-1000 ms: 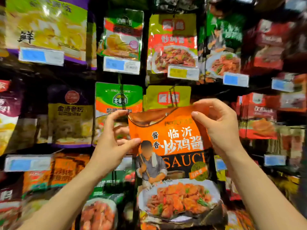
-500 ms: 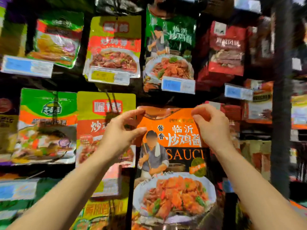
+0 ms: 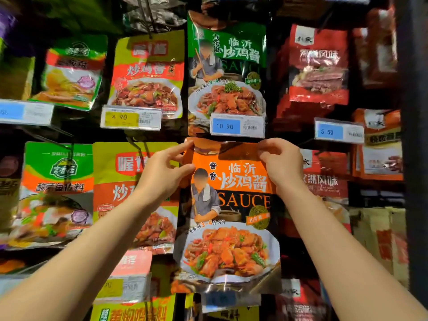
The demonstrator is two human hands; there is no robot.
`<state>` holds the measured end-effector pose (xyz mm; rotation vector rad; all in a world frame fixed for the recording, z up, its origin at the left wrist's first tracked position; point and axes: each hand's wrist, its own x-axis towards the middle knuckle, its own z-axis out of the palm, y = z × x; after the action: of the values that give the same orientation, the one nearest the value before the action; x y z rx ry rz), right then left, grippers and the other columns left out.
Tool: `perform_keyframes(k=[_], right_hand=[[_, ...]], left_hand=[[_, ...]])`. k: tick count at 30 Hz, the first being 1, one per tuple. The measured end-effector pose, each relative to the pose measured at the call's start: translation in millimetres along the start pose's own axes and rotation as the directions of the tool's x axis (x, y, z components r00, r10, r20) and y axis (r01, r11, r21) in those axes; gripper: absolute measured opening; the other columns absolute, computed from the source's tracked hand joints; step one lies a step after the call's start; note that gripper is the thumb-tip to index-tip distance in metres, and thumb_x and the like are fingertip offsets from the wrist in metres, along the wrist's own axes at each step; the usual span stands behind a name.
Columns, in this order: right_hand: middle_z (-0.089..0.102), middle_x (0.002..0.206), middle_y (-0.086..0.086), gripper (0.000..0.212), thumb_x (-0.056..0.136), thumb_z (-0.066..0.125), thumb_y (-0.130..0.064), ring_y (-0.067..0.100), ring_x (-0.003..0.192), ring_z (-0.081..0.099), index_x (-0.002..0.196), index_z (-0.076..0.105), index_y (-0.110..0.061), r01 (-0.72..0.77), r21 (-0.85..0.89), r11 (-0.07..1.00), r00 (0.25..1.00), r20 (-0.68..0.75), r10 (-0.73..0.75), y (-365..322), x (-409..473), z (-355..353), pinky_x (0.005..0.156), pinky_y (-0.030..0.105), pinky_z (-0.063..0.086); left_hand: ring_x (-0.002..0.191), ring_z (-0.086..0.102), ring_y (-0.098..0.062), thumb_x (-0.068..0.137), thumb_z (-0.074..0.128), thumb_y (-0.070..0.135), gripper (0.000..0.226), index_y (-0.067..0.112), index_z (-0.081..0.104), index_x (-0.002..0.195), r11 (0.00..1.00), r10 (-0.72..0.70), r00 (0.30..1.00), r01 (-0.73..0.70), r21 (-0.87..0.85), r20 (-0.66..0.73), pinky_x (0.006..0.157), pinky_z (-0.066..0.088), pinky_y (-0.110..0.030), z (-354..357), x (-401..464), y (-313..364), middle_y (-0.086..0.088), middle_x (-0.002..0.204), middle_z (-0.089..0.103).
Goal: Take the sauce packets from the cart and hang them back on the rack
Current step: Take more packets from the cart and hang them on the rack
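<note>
Far left: green packet [image 3: 58, 191] hangs on rack [image 3: 414, 144]; yellow packet [image 3: 129, 181] just beside it at 3 o'clock. Left hand [image 3: 162, 174] pinches orange packet [image 3: 229, 218] at its 10 o'clock corner, thumb in front, fingers behind. Orange packet upright at frame centre, directly at 6 o'clock of blue tag [image 3: 237, 126]. Right hand [image 3: 282, 163] grips its 2 o'clock corner. Red packets [image 3: 324, 181] behind at 3 o'clock

Orange-and-black sauce packet [image 3: 231, 205]; green packet [image 3: 225, 72] above, apparently black-bottomed.
</note>
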<state>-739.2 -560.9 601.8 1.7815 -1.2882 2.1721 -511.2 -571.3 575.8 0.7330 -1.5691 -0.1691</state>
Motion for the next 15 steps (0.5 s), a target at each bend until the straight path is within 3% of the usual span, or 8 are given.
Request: perform_keyframes(k=[3, 5, 8, 9, 11, 13, 15], right_hand=[[0.064, 0.082, -0.015, 0.025, 0.084, 0.06, -0.009, 0.01, 0.087, 0.061, 0.077, 0.065, -0.032, -0.002, 0.023, 1.0, 1.0, -0.004, 0.002, 5, 1, 2, 0.077, 0.027, 0.048], [0.063, 0.081, -0.014, 0.023, 0.085, 0.059, -0.008, 0.007, 0.083, 0.059, 0.079, 0.066, -0.029, 0.0, -0.022, 1.0, 1.0, 0.003, 0.0, 7, 2, 6, 0.069, 0.017, 0.043], [0.061, 0.082, -0.014, 0.023, 0.088, 0.054, -0.004, -0.002, 0.077, 0.055, 0.085, 0.066, -0.024, 0.012, -0.084, 0.996, 0.999, 0.034, -0.01, 10, 0, 13, 0.06, 0.004, 0.035], [0.062, 0.088, -0.011, 0.023, 0.089, 0.052, -0.004, 0.003, 0.083, 0.058, 0.089, 0.065, -0.023, 0.015, -0.102, 0.995, 0.999, 0.05, -0.01, 12, -1, 15, 0.064, 0.007, 0.038], [0.061, 0.113, -0.001, 0.022, 0.089, 0.053, -0.011, 0.016, 0.106, 0.057, 0.104, 0.063, -0.023, 0.031, -0.176, 0.984, 0.993, 0.114, -0.011, 16, -7, 15, 0.081, 0.021, 0.041], [0.032, 0.146, 0.007, 0.039, 0.087, 0.059, -0.036, 0.026, 0.132, 0.036, 0.124, 0.053, -0.027, 0.09, -0.313, 0.946, 0.979, 0.205, -0.025, 20, -25, 11, 0.103, 0.032, 0.034], [-0.004, 0.157, -0.001, 0.069, 0.077, 0.058, -0.064, 0.026, 0.144, 0.005, 0.136, 0.04, -0.035, 0.205, -0.435, 0.877, 0.959, 0.267, -0.092, 23, -60, 6, 0.113, 0.041, 0.022]], left_hand=[[0.062, 0.053, -0.024, 0.082, 0.07, 0.015, 0.051, 0.046, 0.055, 0.119, 1.0, -0.001, 1.0, 0.001, 0.003, 0.007, 0.069, 0.053, -0.054, 1, -1, -2, 0.002, 0.095, 0.056], [0.069, 0.064, -0.028, 0.082, 0.069, 0.016, 0.049, 0.038, 0.056, 0.124, 0.998, -0.044, 0.999, 0.044, 0.038, 0.014, 0.073, 0.055, -0.052, 3, 2, -5, -0.001, 0.099, 0.06], [0.075, 0.066, -0.026, 0.085, 0.066, 0.02, 0.048, 0.034, 0.053, 0.129, 0.983, -0.046, 0.999, 0.048, 0.176, -0.015, 0.07, 0.055, -0.03, 12, 1, -7, 0.0, 0.097, 0.061], [0.073, 0.063, -0.025, 0.087, 0.065, 0.021, 0.047, 0.033, 0.051, 0.131, 0.968, -0.028, 0.999, 0.032, 0.247, -0.018, 0.062, 0.049, -0.022, 14, -2, -6, 0.001, 0.093, 0.06], [0.071, 0.057, -0.024, 0.09, 0.06, 0.026, 0.046, 0.03, 0.048, 0.134, 0.931, 0.005, 1.0, 0.001, 0.365, -0.014, 0.056, 0.035, -0.025, 18, -7, -6, -0.005, 0.09, 0.059], [0.077, 0.055, -0.022, 0.089, 0.057, 0.039, 0.055, 0.029, 0.04, 0.14, 0.915, 0.006, 0.999, -0.025, 0.403, 0.048, 0.063, 0.033, -0.027, 18, -17, -11, -0.008, 0.098, 0.058], [0.091, 0.051, -0.015, 0.08, 0.063, 0.05, 0.079, 0.032, 0.024, 0.147, 0.916, -0.033, 0.981, -0.046, 0.399, 0.189, 0.072, 0.034, -0.025, 16, -35, -17, -0.001, 0.109, 0.051]])
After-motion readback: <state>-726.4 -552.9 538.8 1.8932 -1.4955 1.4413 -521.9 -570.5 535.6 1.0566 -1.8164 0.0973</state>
